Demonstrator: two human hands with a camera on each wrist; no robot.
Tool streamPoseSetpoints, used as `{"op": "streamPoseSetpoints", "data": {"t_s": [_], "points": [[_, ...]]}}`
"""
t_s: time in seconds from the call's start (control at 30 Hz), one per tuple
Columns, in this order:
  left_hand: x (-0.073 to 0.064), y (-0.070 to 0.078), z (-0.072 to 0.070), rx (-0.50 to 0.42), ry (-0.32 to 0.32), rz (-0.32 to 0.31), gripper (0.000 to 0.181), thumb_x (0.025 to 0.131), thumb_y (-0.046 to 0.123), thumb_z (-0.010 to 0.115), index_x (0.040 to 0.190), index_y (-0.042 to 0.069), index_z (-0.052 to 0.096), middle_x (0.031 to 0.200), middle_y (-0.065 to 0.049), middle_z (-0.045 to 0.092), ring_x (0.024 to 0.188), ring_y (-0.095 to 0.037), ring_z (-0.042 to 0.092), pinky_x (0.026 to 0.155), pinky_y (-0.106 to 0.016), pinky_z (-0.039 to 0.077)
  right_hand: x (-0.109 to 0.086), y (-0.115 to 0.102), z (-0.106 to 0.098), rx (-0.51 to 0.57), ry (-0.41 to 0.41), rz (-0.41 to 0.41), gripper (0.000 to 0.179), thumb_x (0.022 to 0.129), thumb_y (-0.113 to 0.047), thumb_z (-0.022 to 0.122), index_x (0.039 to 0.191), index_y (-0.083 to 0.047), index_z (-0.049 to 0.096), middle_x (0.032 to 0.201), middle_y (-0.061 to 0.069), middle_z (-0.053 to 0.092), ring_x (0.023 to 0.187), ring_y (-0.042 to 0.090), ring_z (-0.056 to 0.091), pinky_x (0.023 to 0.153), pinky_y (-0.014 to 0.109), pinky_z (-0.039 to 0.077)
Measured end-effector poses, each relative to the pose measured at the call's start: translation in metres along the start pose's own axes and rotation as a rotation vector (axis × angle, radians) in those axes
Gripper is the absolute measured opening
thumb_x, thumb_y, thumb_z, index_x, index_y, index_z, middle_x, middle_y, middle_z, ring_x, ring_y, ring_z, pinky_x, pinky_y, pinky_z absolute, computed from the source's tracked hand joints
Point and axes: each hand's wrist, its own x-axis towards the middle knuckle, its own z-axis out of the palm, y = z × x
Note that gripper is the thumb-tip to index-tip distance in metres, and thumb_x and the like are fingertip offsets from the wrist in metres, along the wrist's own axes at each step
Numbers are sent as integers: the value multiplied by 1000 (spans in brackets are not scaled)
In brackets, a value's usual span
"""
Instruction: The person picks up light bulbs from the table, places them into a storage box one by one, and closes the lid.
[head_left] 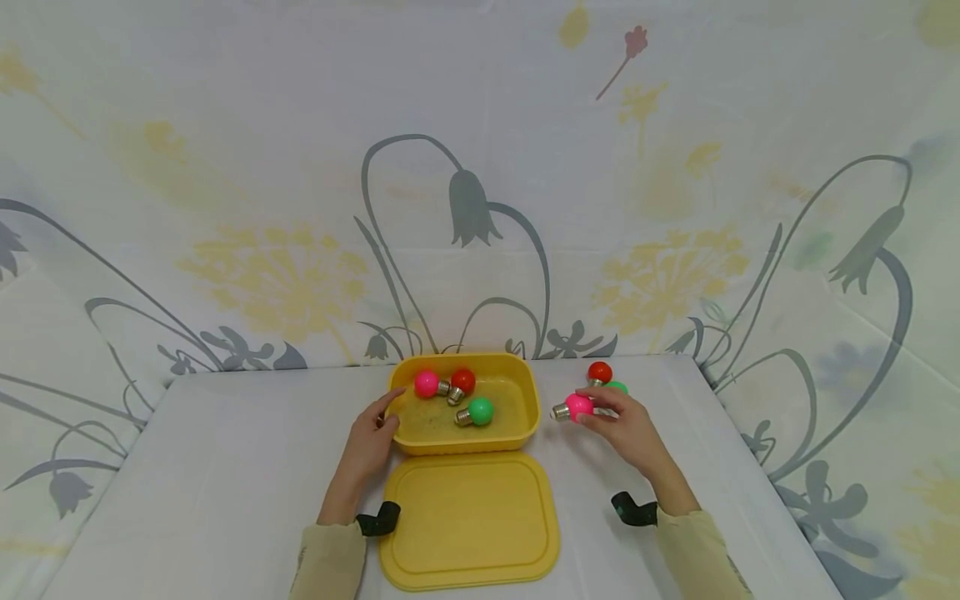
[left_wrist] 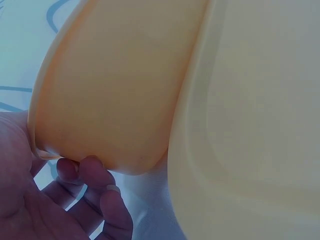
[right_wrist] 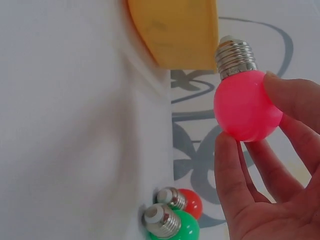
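Note:
My right hand [head_left: 626, 427] pinches a pink light bulb [head_left: 579, 407] by its round globe, to the right of the yellow plastic container [head_left: 527, 417]. In the right wrist view the bulb's silver screw base [right_wrist: 236, 57] points up toward the container. My left hand [head_left: 370, 437] grips the container's left end at the rim; in the left wrist view its curled fingers [left_wrist: 95, 172] lie against the outer wall. Inside the container lie a pink bulb [head_left: 427, 384], a red bulb [head_left: 463, 381] and a green bulb [head_left: 481, 411].
A yellow lid [head_left: 471, 521] lies flat on the white-covered table [head_left: 225, 483], in front of the container. Behind the right hand are a red bulb [head_left: 600, 372] and a partly hidden green bulb [head_left: 618, 387]. A flower-patterned cloth [head_left: 465, 283] rises along the table's back edge.

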Motion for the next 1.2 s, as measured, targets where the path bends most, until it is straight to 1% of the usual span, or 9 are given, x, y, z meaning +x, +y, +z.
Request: {"op": "streamPoseSetpoints", "data": {"t_s": [0.13,0.23,0.4,0.47,0.6,0.8,1.0,1.2], "points": [[0,0,-1,-8,0,-5,48,98,7,46,145,13,53,129,-17,51,107,-30,46,83,-39,36,1,-22,1,-4,-15,-20,38,89,-2,72,125,2,64,127,19,59,112,37,59,93,47,51],[0,0,-1,-13,-6,-13,48,98,8,46,146,14,52,128,-16,50,107,-29,45,83,-39,36,4,-33,2,2,-27,-41,37,88,-1,72,124,3,64,123,19,60,110,37,59,91,45,52],[1,0,-2,-15,-14,-27,48,99,9,46,147,16,51,126,-15,49,107,-29,45,83,-39,35,14,-21,8,42,-43,-47,39,88,-4,73,126,0,65,122,16,61,112,35,60,91,40,52],[1,0,-2,-13,-15,-25,48,99,9,46,147,16,51,127,-15,49,108,-29,44,84,-40,35,19,-13,10,60,-48,-38,39,88,-7,74,126,-3,65,123,14,61,113,33,60,91,38,52],[2,0,-2,-14,-16,-13,48,99,9,46,146,16,52,128,-15,50,107,-29,45,84,-40,35,22,-9,12,85,-53,-34,39,87,-10,76,125,-6,67,122,11,62,112,31,60,90,35,53],[1,0,-2,-13,-12,-4,47,100,9,46,146,16,52,126,-15,50,106,-28,45,84,-41,35,22,-9,14,90,-64,-38,39,86,-9,77,124,-5,67,120,11,62,112,31,60,91,34,52],[1,0,-1,-15,-13,-17,48,99,9,46,147,16,51,126,-15,50,108,-29,45,85,-41,35,25,-13,15,81,-76,-26,39,87,-11,77,125,-6,67,121,10,63,113,30,59,92,36,52],[1,0,-1,-9,-15,-12,48,100,10,46,147,16,51,125,-15,50,106,-29,45,84,-41,36,33,-19,17,87,-94,-49,40,87,-11,77,125,-6,67,121,9,63,111,29,59,92,37,52]]}}
